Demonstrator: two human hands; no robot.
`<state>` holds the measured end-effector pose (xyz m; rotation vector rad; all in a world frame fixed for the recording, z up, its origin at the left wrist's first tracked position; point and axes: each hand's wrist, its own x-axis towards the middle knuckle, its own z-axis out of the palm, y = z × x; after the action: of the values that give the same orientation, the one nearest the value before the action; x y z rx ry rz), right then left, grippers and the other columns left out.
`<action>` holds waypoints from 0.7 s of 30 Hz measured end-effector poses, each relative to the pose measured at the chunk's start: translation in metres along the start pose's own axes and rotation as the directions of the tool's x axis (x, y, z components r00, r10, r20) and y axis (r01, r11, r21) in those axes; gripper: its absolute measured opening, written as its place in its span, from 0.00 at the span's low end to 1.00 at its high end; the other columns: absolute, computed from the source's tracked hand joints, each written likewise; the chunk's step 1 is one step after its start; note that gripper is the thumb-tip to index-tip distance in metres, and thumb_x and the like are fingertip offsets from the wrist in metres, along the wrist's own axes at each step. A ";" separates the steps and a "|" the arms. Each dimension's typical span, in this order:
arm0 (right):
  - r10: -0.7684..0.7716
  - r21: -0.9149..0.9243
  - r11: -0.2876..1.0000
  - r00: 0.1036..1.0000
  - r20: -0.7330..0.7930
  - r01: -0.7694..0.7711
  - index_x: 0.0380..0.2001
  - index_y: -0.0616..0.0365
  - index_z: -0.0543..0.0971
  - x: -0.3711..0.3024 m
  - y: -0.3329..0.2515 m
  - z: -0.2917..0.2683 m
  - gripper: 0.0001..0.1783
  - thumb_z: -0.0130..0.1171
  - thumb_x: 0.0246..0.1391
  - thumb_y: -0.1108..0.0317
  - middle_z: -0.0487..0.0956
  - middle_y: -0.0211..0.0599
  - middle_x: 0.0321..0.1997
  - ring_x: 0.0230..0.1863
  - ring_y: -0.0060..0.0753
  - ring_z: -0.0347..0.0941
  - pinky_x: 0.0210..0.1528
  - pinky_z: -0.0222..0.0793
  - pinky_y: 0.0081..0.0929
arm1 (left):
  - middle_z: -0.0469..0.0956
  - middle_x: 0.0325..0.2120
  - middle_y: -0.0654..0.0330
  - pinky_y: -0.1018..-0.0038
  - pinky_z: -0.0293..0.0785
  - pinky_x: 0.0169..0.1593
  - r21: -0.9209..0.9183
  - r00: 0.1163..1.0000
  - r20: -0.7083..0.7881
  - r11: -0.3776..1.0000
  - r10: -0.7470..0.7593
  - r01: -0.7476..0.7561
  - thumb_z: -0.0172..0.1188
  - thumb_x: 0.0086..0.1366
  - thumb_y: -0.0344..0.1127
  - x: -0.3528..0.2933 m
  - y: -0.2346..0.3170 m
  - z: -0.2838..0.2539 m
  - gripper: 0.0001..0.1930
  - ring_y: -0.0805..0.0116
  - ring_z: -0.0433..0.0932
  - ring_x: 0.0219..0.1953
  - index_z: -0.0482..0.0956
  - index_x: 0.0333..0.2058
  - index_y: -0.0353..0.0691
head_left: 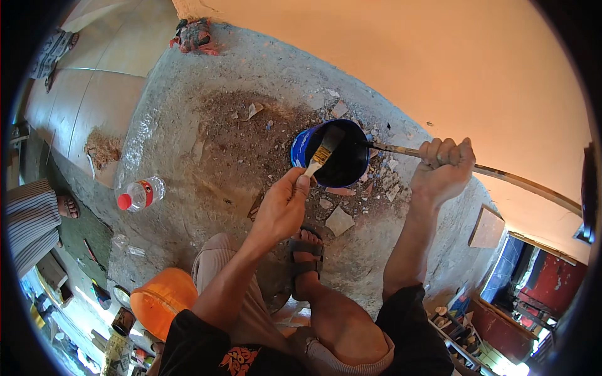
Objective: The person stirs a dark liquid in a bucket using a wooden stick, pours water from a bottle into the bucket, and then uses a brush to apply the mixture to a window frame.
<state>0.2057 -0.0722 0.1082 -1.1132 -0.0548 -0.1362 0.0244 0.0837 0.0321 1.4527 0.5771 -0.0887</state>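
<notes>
My left hand is closed round the pale handle of a flat paintbrush. The brush's dark bristles reach into the mouth of a blue bucket with a dark inside. My right hand is wrapped round a long, thin wooden stick. The stick's dark far end goes over the bucket's right rim; whatever it touches inside is too dark to make out. The bucket stands on a rough grey floor among rubble.
Broken tile pieces and grit lie round the bucket. At left stand a clear bottle with a red cap and an orange bucket. An orange wall rises on the right. Another person's striped garment shows at far left.
</notes>
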 end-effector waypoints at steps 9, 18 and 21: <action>0.013 0.006 1.000 0.996 -0.090 -0.013 0.13 0.44 0.48 0.000 -0.023 -0.004 0.26 0.43 0.66 0.61 0.45 0.22 0.13 0.15 0.21 0.38 0.20 0.37 0.26 | 0.77 0.27 0.45 0.56 0.71 0.37 0.077 0.999 0.032 0.997 -0.007 0.005 0.45 0.74 0.45 0.004 0.002 0.036 0.14 0.42 0.77 0.32 0.74 0.46 0.43; 0.042 0.084 0.996 0.997 -0.063 -0.037 0.13 0.43 0.48 -0.002 -0.035 -0.022 0.26 0.43 0.65 0.62 0.45 0.22 0.12 0.15 0.21 0.37 0.20 0.36 0.26 | 0.76 0.25 0.45 0.54 0.69 0.35 0.215 0.997 -0.001 0.974 -0.075 0.074 0.47 0.74 0.43 0.010 -0.004 0.038 0.14 0.42 0.77 0.31 0.75 0.48 0.44; 0.040 0.090 0.995 0.998 -0.049 -0.035 0.13 0.43 0.48 -0.001 -0.037 -0.023 0.26 0.43 0.65 0.62 0.46 0.22 0.12 0.15 0.21 0.37 0.21 0.37 0.26 | 0.78 0.27 0.43 0.51 0.70 0.36 0.259 0.998 -0.025 0.964 -0.057 0.062 0.47 0.73 0.42 0.011 -0.008 0.037 0.13 0.39 0.78 0.34 0.75 0.47 0.43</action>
<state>0.1989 -0.1090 0.1307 -1.0207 0.0052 -0.1271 0.0422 0.0508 0.0206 1.6923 0.6414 -0.2058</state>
